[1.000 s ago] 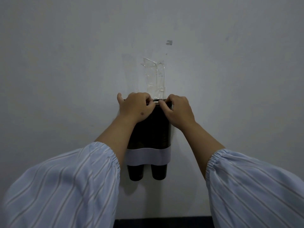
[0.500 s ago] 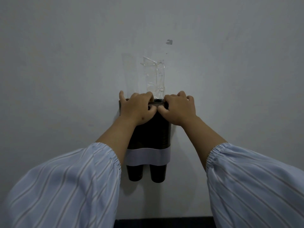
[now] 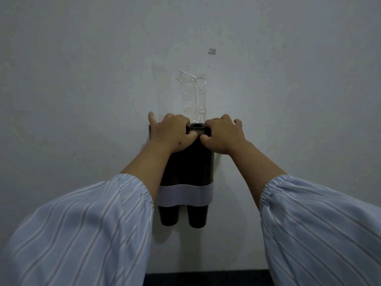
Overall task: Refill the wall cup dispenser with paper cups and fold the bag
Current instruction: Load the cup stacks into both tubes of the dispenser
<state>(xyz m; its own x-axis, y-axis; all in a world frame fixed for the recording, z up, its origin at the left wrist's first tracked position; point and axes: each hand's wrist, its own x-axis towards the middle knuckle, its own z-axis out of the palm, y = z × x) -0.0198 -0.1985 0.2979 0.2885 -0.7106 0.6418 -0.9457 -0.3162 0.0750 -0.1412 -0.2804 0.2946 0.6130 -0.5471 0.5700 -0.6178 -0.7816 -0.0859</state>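
Note:
A dark two-tube cup dispenser (image 3: 191,164) hangs on the wall with a white band (image 3: 185,196) across its lower part. Two dark cup bottoms (image 3: 196,216) stick out below the band. A clear plastic bag (image 3: 193,96) stands up out of the right tube's top, against the wall. My left hand (image 3: 172,134) grips the dispenser's top rim on the left, fingers curled over it. My right hand (image 3: 223,134) grips the rim on the right, thumb tip touching the left thumb. The cups inside the tubes are hidden.
The dispenser is fixed to a plain grey-white wall (image 3: 82,79). A small mark or tape scrap (image 3: 211,51) sits on the wall above the bag. A dark skirting strip (image 3: 206,278) runs along the bottom. My striped sleeves fill the lower corners.
Both hands have shifted up over the dispenser's top rim, and the right fingers have spread over it. The bag and dispenser have stayed put.

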